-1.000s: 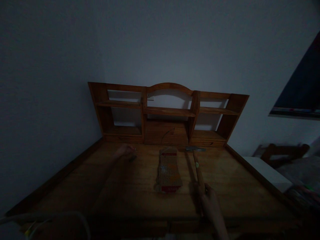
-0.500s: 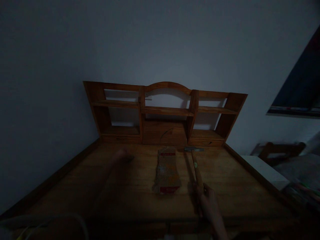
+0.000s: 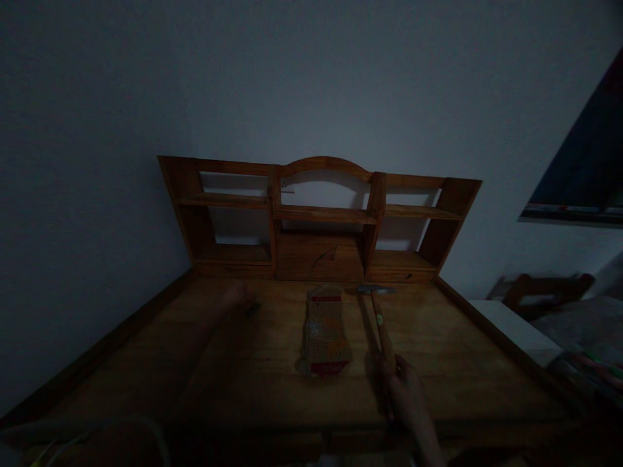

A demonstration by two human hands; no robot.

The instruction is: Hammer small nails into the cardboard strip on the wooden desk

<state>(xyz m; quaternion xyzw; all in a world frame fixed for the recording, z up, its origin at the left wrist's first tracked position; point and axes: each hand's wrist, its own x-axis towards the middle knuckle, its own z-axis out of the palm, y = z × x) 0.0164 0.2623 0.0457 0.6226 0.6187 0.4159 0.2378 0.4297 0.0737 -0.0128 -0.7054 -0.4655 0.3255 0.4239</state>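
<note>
A hammer [image 3: 381,324] with a wooden handle and a metal head is in my right hand [image 3: 403,383], whose fingers are wrapped round the lower handle. Its head lies toward the shelf, right of a worn piece of cardboard [image 3: 327,331] with red bands at both ends. My left hand [image 3: 234,297], dim and a little blurred, is over the left part of the desk with its fingers closed. By its fingertips is a small dark thing [image 3: 252,307], too dim to name.
A wooden shelf unit [image 3: 321,256] with several compartments stands along the back of the wooden desk [image 3: 457,350]. Raised edges run down both sides of the desk. A pale cable [image 3: 141,421] curves at the lower left. A wooden chair [image 3: 548,285] is at the right.
My left hand has shifted slightly at the same spot, and the dark thing at its fingertips looks a bit larger. The right hand and hammer have hardly moved.
</note>
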